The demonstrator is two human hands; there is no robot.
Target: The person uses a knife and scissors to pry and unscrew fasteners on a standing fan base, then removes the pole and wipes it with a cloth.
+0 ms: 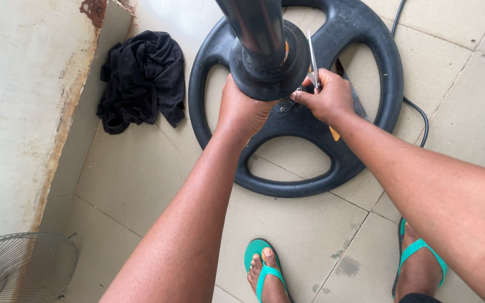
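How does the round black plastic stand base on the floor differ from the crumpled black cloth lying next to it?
The round black plastic stand base is rigid, a ring with spokes and open gaps; the crumpled black cloth is soft and bunched in folds. The base carries a dark pole, which the left hand grips, while the cloth lies untouched by the wall. Both are black and rest on the pale tiled floor.

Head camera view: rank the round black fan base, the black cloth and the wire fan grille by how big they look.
1. Round black fan base, largest.
2. Black cloth.
3. Wire fan grille, though the frame edge cuts it off, so its rank is unsure.
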